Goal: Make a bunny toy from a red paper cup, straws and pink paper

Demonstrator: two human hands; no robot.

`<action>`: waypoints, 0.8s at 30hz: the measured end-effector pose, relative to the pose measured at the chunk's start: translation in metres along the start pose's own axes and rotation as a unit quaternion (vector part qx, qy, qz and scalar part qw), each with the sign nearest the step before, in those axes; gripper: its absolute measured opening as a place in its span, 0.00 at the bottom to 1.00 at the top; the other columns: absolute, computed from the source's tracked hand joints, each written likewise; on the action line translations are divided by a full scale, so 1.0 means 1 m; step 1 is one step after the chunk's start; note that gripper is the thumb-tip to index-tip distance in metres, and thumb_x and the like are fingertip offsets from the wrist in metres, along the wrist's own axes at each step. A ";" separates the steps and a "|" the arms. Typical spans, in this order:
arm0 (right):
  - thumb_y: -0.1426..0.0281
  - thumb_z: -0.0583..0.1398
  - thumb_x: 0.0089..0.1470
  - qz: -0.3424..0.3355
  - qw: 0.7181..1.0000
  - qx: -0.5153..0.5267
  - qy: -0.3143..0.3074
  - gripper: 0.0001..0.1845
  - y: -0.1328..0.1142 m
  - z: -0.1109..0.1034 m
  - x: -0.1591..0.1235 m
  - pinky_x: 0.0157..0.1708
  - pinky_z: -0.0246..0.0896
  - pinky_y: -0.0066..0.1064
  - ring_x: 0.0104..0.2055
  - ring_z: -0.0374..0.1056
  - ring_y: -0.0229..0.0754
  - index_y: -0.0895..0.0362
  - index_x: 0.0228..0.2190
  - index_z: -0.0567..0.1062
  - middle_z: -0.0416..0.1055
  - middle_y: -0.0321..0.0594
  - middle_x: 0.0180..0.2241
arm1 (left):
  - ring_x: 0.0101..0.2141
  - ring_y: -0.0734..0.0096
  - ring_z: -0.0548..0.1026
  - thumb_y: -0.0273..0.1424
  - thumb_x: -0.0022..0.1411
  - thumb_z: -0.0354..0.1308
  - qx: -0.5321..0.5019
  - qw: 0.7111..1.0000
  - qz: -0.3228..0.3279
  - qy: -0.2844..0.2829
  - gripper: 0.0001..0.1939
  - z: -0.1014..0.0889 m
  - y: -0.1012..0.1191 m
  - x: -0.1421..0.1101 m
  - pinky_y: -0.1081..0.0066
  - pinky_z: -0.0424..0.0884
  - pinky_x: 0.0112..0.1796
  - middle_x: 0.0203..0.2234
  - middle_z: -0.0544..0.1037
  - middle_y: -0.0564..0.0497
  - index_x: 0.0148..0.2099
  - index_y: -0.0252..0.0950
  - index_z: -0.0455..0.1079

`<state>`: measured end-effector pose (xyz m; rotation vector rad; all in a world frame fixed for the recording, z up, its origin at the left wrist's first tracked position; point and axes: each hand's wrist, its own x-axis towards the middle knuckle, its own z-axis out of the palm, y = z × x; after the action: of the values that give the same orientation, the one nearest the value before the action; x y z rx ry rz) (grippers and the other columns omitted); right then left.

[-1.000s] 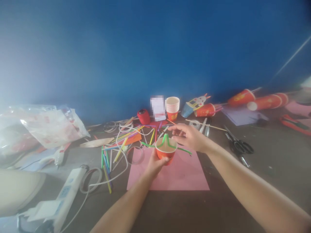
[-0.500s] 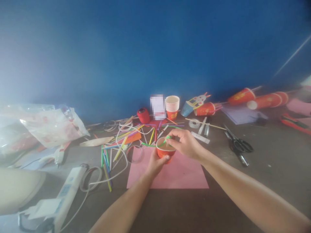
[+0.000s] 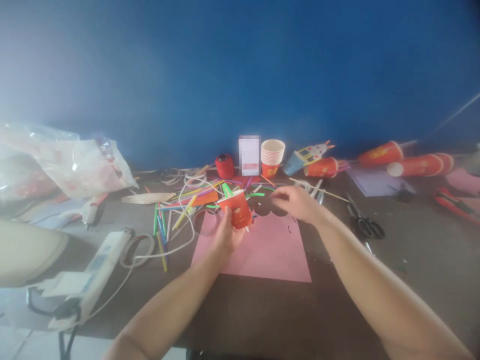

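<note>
My left hand (image 3: 226, 234) is closed round a small red paper cup (image 3: 237, 210), held tilted with its mouth turned away over the far edge of a pink paper sheet (image 3: 262, 256). A green straw (image 3: 226, 189) sticks out of the cup on both sides. To the right of the cup my right hand (image 3: 296, 203) hovers, its fingertips pointing left at the straw's right end. Motion smears those fingers, so I cannot tell whether they pinch anything.
Loose coloured straws (image 3: 176, 212) and a white cable lie left of the sheet. Beyond it stand a stack of cups (image 3: 272, 154) and a red spool (image 3: 224, 165). Scissors (image 3: 363, 223) lie to the right, a power strip (image 3: 93, 276) front left, a plastic bag (image 3: 75, 165) far left.
My left hand has lifted and tipped the cup so that its red side faces me. My right hand has come off the cup's rim and moved a little right. The view has shifted.
</note>
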<state>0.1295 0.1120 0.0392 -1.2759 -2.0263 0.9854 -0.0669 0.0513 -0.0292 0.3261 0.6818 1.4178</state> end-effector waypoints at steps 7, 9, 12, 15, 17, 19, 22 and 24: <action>0.67 0.60 0.47 -0.054 0.971 -0.219 -0.073 0.12 0.006 0.061 -0.006 0.40 0.60 0.33 0.40 0.68 0.48 0.59 0.35 0.74 0.71 0.47 0.37 | 0.35 0.65 0.75 0.52 0.54 0.55 0.018 1.000 0.005 -0.007 0.25 0.003 0.002 -0.003 0.62 0.69 0.40 0.32 0.77 0.49 0.43 0.36 0.70; 0.63 0.62 0.46 -0.049 0.967 -0.243 -0.060 0.17 0.006 0.068 -0.008 0.41 0.60 0.35 0.42 0.67 0.49 0.59 0.37 0.73 0.69 0.48 0.38 | 0.35 0.65 0.75 0.53 0.53 0.55 0.029 1.000 0.009 -0.003 0.28 0.001 0.002 -0.003 0.64 0.70 0.39 0.32 0.77 0.49 0.45 0.35 0.69; 0.61 0.61 0.47 -0.054 0.962 -0.263 -0.051 0.21 0.008 0.072 -0.009 0.43 0.59 0.37 0.43 0.66 0.50 0.60 0.41 0.71 0.68 0.50 0.39 | 0.35 0.65 0.75 0.52 0.51 0.57 0.044 0.998 0.044 -0.008 0.29 -0.002 -0.001 -0.003 0.66 0.71 0.36 0.34 0.76 0.47 0.46 0.34 0.67; 0.64 0.61 0.49 -0.063 0.965 -0.247 -0.053 0.19 0.011 0.074 -0.010 0.43 0.59 0.36 0.43 0.66 0.48 0.60 0.42 0.70 0.69 0.49 0.39 | 0.37 0.63 0.74 0.48 0.52 0.59 0.086 0.990 0.105 -0.035 0.27 -0.006 -0.006 -0.004 0.66 0.70 0.38 0.35 0.76 0.45 0.46 0.33 0.67; 0.65 0.61 0.48 -0.059 0.971 -0.226 -0.050 0.19 0.012 0.076 -0.010 0.42 0.60 0.35 0.42 0.67 0.47 0.59 0.42 0.70 0.70 0.47 0.39 | 0.39 0.61 0.74 0.47 0.52 0.60 0.122 0.982 0.139 -0.042 0.25 -0.010 -0.008 -0.005 0.65 0.69 0.40 0.35 0.76 0.45 0.45 0.33 0.68; 0.66 0.61 0.47 -0.048 0.977 -0.203 -0.055 0.16 0.013 0.078 -0.009 0.39 0.61 0.34 0.41 0.68 0.46 0.58 0.39 0.71 0.71 0.46 0.38 | 0.40 0.60 0.74 0.45 0.50 0.62 0.163 0.971 0.171 -0.040 0.25 -0.012 -0.008 -0.006 0.64 0.68 0.41 0.36 0.76 0.45 0.45 0.33 0.68; 0.66 0.59 0.48 -0.025 0.984 -0.160 -0.068 0.07 0.015 0.072 -0.005 0.36 0.61 0.32 0.37 0.70 0.45 0.56 0.31 0.74 0.74 0.42 0.33 | 0.39 0.61 0.73 0.44 0.47 0.64 0.216 0.955 0.201 -0.037 0.27 -0.011 -0.005 -0.007 0.65 0.68 0.42 0.37 0.76 0.44 0.46 0.33 0.69; 0.66 0.59 0.49 -0.013 0.993 -0.106 -0.041 0.07 0.019 0.059 0.000 0.34 0.61 0.31 0.34 0.71 0.44 0.55 0.28 0.75 0.75 0.40 0.31 | 0.38 0.62 0.73 0.42 0.46 0.65 0.234 0.950 0.202 -0.036 0.28 -0.008 -0.003 -0.008 0.66 0.68 0.41 0.37 0.76 0.44 0.47 0.33 0.68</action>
<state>0.0940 0.1004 -0.0108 -1.3317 -2.2544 0.8399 -0.0694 0.0419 -0.0355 0.9308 0.9255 1.6071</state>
